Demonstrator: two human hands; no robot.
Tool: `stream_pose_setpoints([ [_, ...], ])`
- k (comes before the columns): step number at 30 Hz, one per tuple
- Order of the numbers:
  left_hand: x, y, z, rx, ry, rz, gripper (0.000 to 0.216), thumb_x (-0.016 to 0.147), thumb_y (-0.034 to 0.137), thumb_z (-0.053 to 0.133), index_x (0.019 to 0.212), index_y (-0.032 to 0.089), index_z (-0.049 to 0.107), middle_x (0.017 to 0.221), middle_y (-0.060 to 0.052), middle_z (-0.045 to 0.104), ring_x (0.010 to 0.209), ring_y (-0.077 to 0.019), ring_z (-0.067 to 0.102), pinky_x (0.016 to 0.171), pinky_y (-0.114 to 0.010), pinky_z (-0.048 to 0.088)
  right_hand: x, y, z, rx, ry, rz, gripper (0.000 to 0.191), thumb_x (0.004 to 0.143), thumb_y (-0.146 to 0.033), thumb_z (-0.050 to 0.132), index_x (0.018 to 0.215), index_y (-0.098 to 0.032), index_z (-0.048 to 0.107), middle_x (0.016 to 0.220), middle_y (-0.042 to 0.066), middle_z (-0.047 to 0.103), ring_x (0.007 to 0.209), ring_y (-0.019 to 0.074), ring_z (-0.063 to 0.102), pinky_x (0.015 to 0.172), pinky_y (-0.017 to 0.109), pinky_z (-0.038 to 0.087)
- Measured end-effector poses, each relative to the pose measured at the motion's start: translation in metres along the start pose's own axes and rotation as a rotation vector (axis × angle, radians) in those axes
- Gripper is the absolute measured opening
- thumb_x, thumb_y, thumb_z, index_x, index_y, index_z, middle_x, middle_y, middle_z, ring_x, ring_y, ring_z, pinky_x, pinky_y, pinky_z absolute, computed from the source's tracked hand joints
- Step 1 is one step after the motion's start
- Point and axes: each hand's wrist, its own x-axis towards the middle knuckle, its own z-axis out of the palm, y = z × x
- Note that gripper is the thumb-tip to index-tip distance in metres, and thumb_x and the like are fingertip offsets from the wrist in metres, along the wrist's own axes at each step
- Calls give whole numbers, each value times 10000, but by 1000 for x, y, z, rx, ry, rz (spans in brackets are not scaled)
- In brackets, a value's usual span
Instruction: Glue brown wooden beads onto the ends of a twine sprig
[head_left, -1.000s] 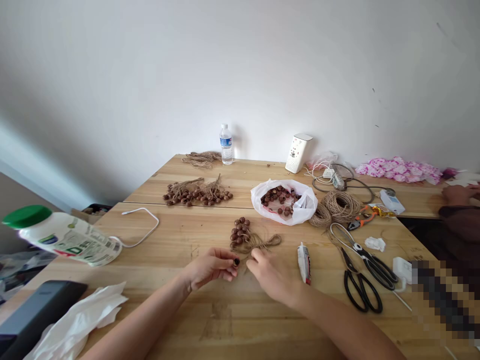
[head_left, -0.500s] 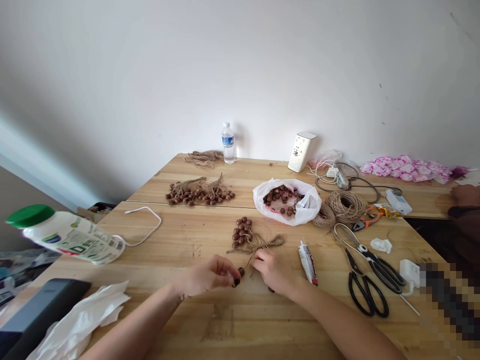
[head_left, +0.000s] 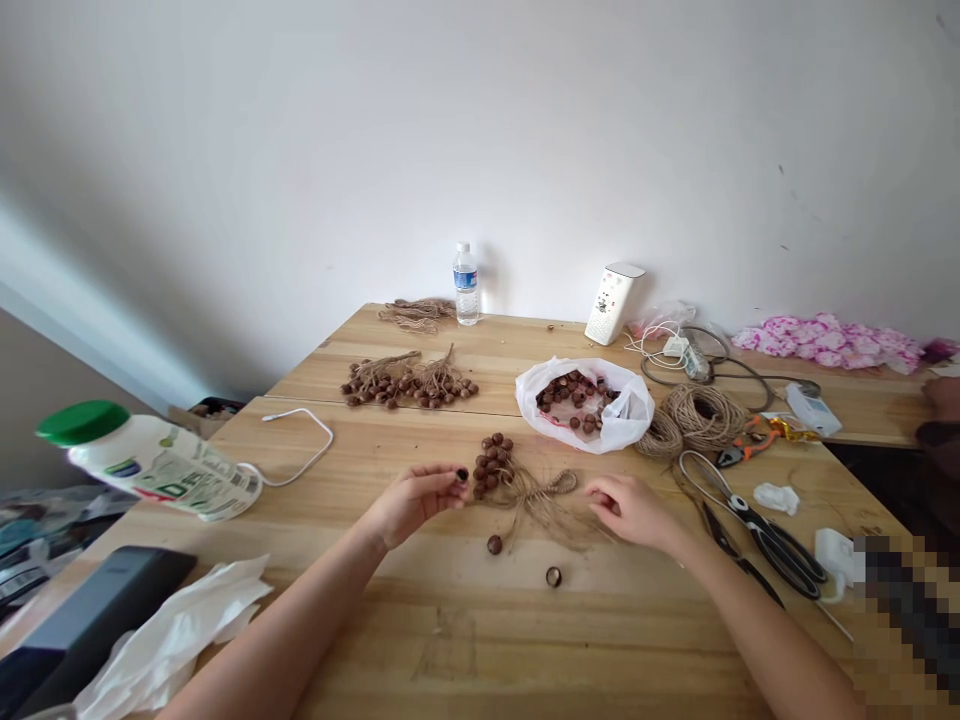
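My left hand (head_left: 420, 498) pinches a small dark-brown piece of nut shell (head_left: 461, 475) between thumb and fingertips. My right hand (head_left: 630, 510) has its fingers curled at the right of a bundle of twine (head_left: 536, 490); what it grips, if anything, is hidden. Beside the left fingertips lies a cluster of round brown nuts (head_left: 493, 462) joined to that bundle. A single nut (head_left: 494, 544) rests on the wood nearer me, at the end of a thin strand. A hollow half shell (head_left: 553, 577) sits alone to its right.
Behind stand a white plastic bag (head_left: 637, 410) of nuts and finished-looking nut bunches (head_left: 409, 385). Coils of twine (head_left: 697, 415), pliers (head_left: 750, 440) and scissors (head_left: 780, 550) lie right. A green-capped bottle (head_left: 157, 460) and white cable (head_left: 326, 440) are left; a water bottle (head_left: 466, 285) is by the wall.
My hands have moved apart, the left up and off the strung nut, the right over to where the glue tube lay. The tube no longer shows. The nut now lies on the table.
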Motion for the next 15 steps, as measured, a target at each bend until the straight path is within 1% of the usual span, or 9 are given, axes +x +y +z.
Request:
stream_pose_setpoints([
  [2, 7, -5, -2, -63, 31, 75, 134, 677, 102, 706, 802, 55, 718, 704, -133, 729, 666, -201, 680, 635, -283, 526, 6, -11, -1, 62, 103, -110, 135, 823, -107, 509, 877, -173, 614, 811, 38, 620, 738, 153, 562, 686, 260, 423],
  [3, 9, -7, -3, -87, 43, 107, 121, 683, 106, 696, 797, 66, 715, 709, -119, 727, 673, -193, 678, 636, -275, 524, 12, -21, 1, 91, 118, -178, 111, 834, -129, 520, 871, -170, 617, 820, 46, 622, 762, 158, 561, 707, 266, 427],
  [5, 13, -11, -4, -131, 64, 158, 104, 691, 107, 682, 789, 82, 707, 722, -98, 725, 679, -180, 672, 633, -263, 520, 27, -45, 9, 99, 50, -325, 115, 835, -180, 573, 937, -169, 625, 882, 61, 640, 851, 176, 555, 782, 288, 428],
  [8, 17, -15, -7, -172, 81, 196, 92, 697, 103, 669, 783, 86, 694, 716, -85, 717, 666, -166, 661, 618, -252, 515, 51, -76, 27, -43, -114, -507, 239, 780, -224, 672, 1001, -149, 622, 986, 87, 647, 980, 214, 512, 883, 331, 392],
  [9, 18, -16, -8, -181, 83, 200, 90, 699, 102, 664, 783, 84, 691, 708, -84, 713, 660, -163, 657, 613, -251, 514, 56, -82, 32, -101, -157, -532, 262, 760, -214, 687, 1003, -144, 619, 988, 87, 651, 990, 225, 501, 889, 346, 383],
  [11, 20, -17, -10, -196, 82, 199, 90, 707, 101, 652, 785, 80, 690, 699, -86, 709, 653, -162, 652, 604, -251, 513, 64, -89, 42, -176, -224, -535, 283, 741, -199, 694, 1005, -139, 613, 982, 85, 656, 996, 236, 485, 877, 355, 376],
  [15, 23, -18, -14, -225, 69, 192, 94, 724, 98, 630, 791, 77, 691, 705, -96, 705, 663, -168, 648, 595, -252, 511, 67, -87, 52, -161, -261, -506, 311, 745, -184, 659, 1049, -147, 599, 970, 76, 653, 986, 224, 471, 851, 329, 370],
])
